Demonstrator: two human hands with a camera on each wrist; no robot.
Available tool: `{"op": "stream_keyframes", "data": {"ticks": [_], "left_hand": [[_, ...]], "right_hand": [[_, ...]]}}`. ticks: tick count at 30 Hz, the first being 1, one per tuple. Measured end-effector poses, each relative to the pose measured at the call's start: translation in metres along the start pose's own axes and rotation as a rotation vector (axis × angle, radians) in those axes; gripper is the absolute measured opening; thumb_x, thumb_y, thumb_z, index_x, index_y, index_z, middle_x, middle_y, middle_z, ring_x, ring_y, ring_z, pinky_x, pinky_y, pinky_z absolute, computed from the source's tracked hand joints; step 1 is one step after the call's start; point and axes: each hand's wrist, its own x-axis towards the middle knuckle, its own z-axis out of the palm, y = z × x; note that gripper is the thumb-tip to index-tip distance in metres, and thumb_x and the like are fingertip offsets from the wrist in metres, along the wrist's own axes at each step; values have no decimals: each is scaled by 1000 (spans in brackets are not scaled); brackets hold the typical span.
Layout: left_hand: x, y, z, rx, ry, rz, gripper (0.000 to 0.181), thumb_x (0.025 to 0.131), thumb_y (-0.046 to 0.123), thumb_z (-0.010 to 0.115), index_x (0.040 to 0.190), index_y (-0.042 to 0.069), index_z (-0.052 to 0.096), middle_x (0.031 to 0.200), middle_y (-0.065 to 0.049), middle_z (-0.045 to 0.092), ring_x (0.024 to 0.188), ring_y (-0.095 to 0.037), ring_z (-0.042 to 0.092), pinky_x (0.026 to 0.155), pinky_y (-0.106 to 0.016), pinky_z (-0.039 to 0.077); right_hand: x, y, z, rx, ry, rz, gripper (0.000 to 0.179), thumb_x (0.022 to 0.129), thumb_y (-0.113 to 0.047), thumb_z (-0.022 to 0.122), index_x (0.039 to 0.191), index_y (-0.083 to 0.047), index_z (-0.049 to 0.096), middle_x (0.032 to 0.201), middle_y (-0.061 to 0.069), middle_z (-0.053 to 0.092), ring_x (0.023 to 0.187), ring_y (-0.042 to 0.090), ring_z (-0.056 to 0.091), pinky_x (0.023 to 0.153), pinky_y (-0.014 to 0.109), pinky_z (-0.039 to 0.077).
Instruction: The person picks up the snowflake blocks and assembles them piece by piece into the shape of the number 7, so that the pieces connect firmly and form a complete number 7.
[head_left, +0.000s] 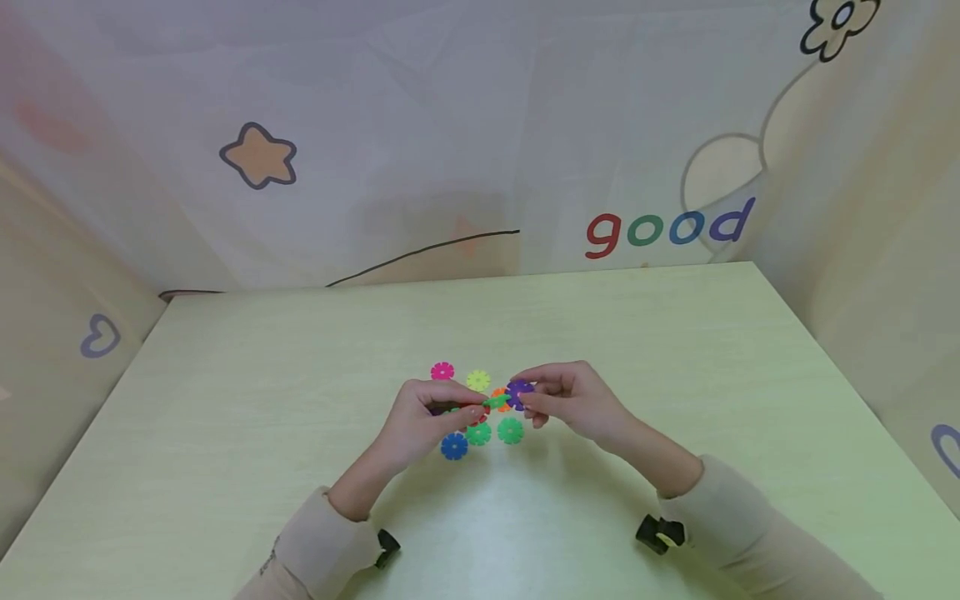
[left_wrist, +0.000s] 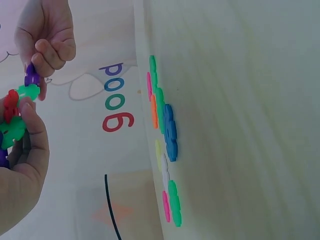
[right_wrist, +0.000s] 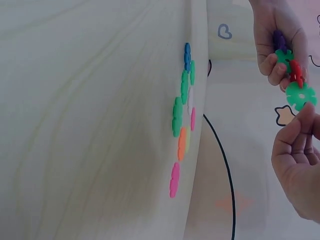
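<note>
My left hand (head_left: 420, 421) grips a short chain of interlocked plastic snowflake discs over the table. In the left wrist view the chain shows a purple disc (left_wrist: 4, 157), a green disc (left_wrist: 14, 132), a red disc (left_wrist: 10, 106) and another green disc (left_wrist: 30, 91) at the far end. My right hand (head_left: 588, 408) pinches a second purple disc (head_left: 519, 395) between thumb and fingers. Its edge meets that end green disc (right_wrist: 301, 95); whether the slots are fully engaged, I cannot tell. Fingers hide part of the chain in the head view.
Loose discs lie flat on the table (head_left: 300, 358) beneath the hands: pink (head_left: 442, 371), yellow (head_left: 477, 380), orange (head_left: 501, 400), blue (head_left: 454, 447) and green (head_left: 511, 431). A white disc (left_wrist: 165, 171) shows in the left wrist view. A printed curtain (head_left: 420, 100) stands behind the table.
</note>
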Motion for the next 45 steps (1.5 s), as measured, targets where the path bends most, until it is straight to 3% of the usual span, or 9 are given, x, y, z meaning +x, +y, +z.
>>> {"op": "stream_keyframes", "data": {"ticks": [6, 14, 20, 26, 36, 45], "left_hand": [[0, -2, 2, -14, 32, 10, 15, 81, 2, 66, 94, -5, 69, 87, -14, 67, 70, -17, 63, 64, -27, 54], [1, -3, 1, -27, 34, 70, 12, 80, -3, 65, 91, -8, 69, 83, -15, 66, 67, -17, 62, 62, -28, 54], [1, -4, 2, -35, 44, 123, 11, 80, -7, 64, 88, -11, 68, 80, -17, 65, 64, -16, 61, 58, -27, 53], [1, -5, 3, -38, 73, 119, 11, 79, -7, 64, 88, -10, 68, 81, -17, 65, 65, -14, 61, 60, -27, 54], [2, -7, 5, -12, 69, 177, 9, 78, -9, 65, 85, -11, 68, 79, -20, 65, 65, -13, 60, 59, -25, 53], [1, -9, 5, -8, 77, 130, 9, 79, -7, 65, 87, -9, 69, 81, -18, 66, 66, -15, 62, 60, -26, 54]], "right_hand": [[1, 1, 3, 14, 18, -10, 30, 87, -3, 59, 113, 10, 57, 77, 9, 65, 64, 16, 61, 69, 28, 54], [0, 0, 6, 26, 45, -22, 29, 87, 0, 58, 114, 10, 58, 88, 19, 66, 63, 16, 61, 72, 28, 53], [1, 1, 8, 35, 60, -54, 28, 87, 4, 56, 113, 13, 57, 82, 16, 66, 62, 16, 60, 71, 27, 53], [1, 1, 9, 42, 64, -73, 26, 87, 5, 55, 112, 12, 58, 79, 13, 66, 61, 15, 60, 71, 26, 53], [1, 2, 12, 59, 68, -75, 26, 86, 6, 56, 111, 13, 58, 79, 17, 65, 58, 14, 58, 67, 24, 53], [1, 3, 10, 25, 49, -76, 28, 86, 4, 57, 114, 10, 58, 80, 16, 65, 61, 16, 59, 67, 24, 53]]}}
